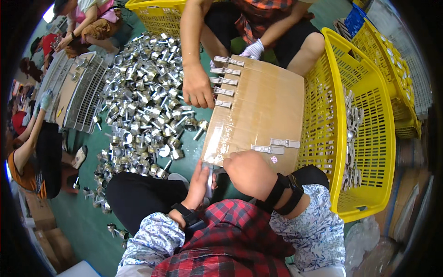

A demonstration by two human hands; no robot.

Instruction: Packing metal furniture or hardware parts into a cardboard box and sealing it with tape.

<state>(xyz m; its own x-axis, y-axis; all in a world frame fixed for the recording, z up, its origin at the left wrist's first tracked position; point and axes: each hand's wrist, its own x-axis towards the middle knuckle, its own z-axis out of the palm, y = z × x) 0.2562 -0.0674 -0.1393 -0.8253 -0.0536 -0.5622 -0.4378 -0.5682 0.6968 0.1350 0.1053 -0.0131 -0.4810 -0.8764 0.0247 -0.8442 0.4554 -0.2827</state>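
My left hand [198,182] pinches a small flat metal piece [210,177] at the near edge of a taped cardboard box [258,106]. My right hand [247,171] is curled shut right beside it, touching the same piece, knuckles up. Two finished metal strips [277,146] lie on the box near my hands. Across the box, another person's bare hand [197,87] rests by a row of several similar strips [224,81]; their gloved hand [254,50] is at the far edge.
A large heap of shiny metal fittings [143,97] covers the green floor to the left. A yellow plastic basket [364,138] holding metal parts stands on the right, another yellow basket [157,14] behind. Other people sit at far left by grey trays [83,92].
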